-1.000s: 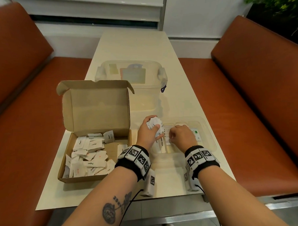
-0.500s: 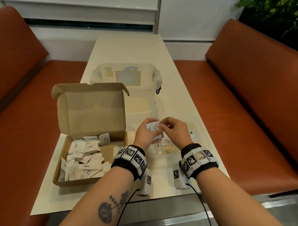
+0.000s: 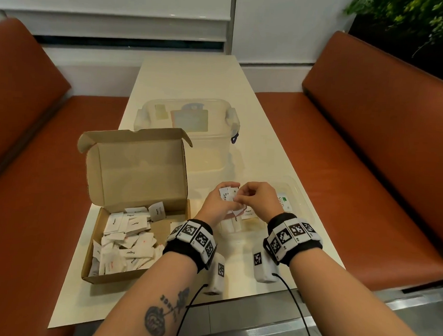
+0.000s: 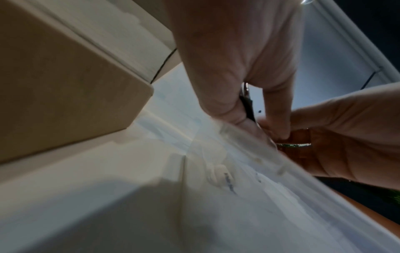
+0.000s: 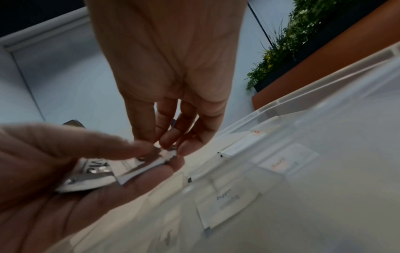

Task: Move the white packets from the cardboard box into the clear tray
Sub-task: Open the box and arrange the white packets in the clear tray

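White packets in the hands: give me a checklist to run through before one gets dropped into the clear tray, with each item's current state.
1. Left hand holds a bunch of small white paper packets: ok.
2. Right hand fingers pinch the edge of one packet in that bunch: ok.
3. That packet is free of the others: not ok; it lies against the bunch.
4. Both hands are over the clear plastic tray: ok.
5. The label on the pinched packet is readable, to match a compartment: cannot tell, too blurred.
6. Packets remain in the open brown cardboard box: ok, many left.
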`<action>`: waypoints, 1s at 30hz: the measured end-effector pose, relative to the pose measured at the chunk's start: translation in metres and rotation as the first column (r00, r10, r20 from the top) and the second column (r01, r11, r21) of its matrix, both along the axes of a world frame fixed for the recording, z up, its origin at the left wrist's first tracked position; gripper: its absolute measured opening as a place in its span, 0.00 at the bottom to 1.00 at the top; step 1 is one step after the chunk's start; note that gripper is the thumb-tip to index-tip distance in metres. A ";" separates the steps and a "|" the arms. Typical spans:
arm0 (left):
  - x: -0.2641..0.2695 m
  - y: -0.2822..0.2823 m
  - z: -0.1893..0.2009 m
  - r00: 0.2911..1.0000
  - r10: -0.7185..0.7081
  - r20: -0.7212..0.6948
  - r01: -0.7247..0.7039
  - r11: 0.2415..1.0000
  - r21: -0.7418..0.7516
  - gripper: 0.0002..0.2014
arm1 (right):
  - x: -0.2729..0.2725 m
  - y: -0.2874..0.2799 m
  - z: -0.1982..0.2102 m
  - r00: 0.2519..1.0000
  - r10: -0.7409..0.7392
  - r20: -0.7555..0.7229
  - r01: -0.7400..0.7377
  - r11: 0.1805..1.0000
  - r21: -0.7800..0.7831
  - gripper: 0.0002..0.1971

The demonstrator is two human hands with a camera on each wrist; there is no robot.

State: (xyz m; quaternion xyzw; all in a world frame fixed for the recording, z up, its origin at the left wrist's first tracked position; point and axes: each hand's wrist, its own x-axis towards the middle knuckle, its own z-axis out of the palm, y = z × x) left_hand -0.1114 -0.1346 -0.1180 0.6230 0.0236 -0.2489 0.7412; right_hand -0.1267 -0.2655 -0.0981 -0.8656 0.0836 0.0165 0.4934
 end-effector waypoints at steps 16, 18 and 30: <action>0.005 -0.004 0.002 0.980 0.149 -0.130 -0.154 0.987 -0.035 0.15 | -0.001 -0.013 -0.001 0.985 -0.169 0.042 0.166 0.984 0.068 0.07; 0.004 -0.004 0.002 0.978 0.172 -0.120 -0.177 0.984 -0.031 0.15 | -0.002 -0.022 0.000 0.976 -0.215 0.032 0.212 0.974 0.084 0.07; 0.003 -0.005 0.005 0.959 0.242 -0.150 -0.257 0.962 -0.088 0.15 | 0.010 -0.020 -0.010 0.966 0.172 -0.195 -0.249 0.829 -0.502 0.04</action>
